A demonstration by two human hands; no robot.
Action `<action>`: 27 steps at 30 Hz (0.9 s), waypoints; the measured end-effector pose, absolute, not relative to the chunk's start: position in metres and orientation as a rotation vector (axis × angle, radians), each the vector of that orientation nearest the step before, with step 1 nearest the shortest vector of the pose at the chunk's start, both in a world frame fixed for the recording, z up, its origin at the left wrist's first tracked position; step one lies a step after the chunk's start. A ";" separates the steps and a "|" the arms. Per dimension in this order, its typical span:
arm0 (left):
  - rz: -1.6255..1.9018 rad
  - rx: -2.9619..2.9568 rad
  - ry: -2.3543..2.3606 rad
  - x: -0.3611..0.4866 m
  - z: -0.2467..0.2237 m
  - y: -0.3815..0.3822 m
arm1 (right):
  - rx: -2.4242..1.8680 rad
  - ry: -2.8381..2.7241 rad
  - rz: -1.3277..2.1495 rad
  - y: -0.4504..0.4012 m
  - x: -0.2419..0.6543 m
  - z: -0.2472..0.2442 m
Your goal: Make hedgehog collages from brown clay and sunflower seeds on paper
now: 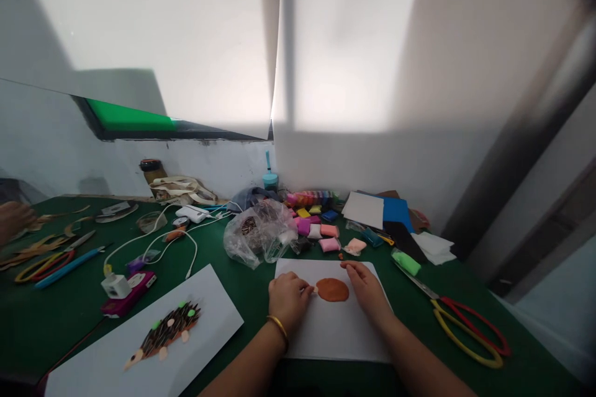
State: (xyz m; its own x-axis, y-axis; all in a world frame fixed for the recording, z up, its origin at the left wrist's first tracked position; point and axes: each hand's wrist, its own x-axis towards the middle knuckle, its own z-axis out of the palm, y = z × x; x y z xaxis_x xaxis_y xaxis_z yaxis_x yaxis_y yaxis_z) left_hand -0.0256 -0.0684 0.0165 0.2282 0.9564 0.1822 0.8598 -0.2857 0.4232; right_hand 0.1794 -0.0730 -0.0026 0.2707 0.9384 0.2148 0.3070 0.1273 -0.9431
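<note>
A flat brown clay oval (pixel 332 289) lies on a white sheet (pixel 326 338) in front of me. My left hand (pixel 288 301), with a gold bangle at the wrist, is at the oval's left edge. Its thumb and forefinger pinch a small peach clay piece (pixel 315 289) touching that edge. My right hand (pixel 367 290) rests on the sheet by the oval's upper right, fingers closed together; whatever they hold is hidden. Just beyond those fingertips sits a tiny brown clay bit (pixel 341 256).
Left lies a card with a hedgehog picture (pixel 170 329), beside a charger (pixel 116 286) and cables. Clay packets (pixel 329 244) and a plastic bag (pixel 261 229) stand behind the sheet. Large scissors (pixel 465 329) lie right. Another person's hand (pixel 16 220) shows at far left.
</note>
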 end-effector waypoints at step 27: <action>0.389 2.416 1.488 -0.046 0.019 -0.053 | -1.472 -1.208 0.725 -0.072 0.184 0.000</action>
